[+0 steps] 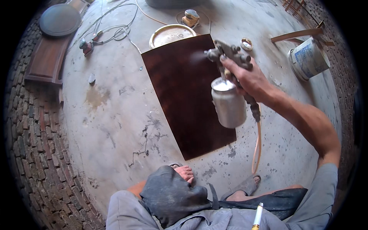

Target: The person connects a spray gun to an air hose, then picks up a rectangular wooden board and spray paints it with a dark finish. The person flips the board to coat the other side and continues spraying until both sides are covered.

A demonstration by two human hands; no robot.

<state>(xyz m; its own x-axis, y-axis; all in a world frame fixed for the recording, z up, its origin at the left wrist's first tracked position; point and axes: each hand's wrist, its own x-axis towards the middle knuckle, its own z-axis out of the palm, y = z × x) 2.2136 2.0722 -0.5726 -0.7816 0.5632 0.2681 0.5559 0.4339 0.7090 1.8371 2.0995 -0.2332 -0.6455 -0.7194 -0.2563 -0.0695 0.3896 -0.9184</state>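
The concrete floor (111,153) fills most of my view, with the dark brown panel (178,99) mid-scene; flat or propped, I can't tell. Over its right side I see the spray gun (227,49) with its silver cup (230,107). My right grip (251,78) is wrapped around the spray gun; whether my left grip (184,173) holds anything, I can't tell. Faint haze (197,57) before the nozzle (208,55) suggests coating is underway; the next move calls for a steady, even pass

A grey spray gun (230,50), its silver cup (229,105) hung below, is held above a flat, dark reddish-brown board (178,92); pale mist (197,56) is thrown leftward from the gun's nozzle (208,54).
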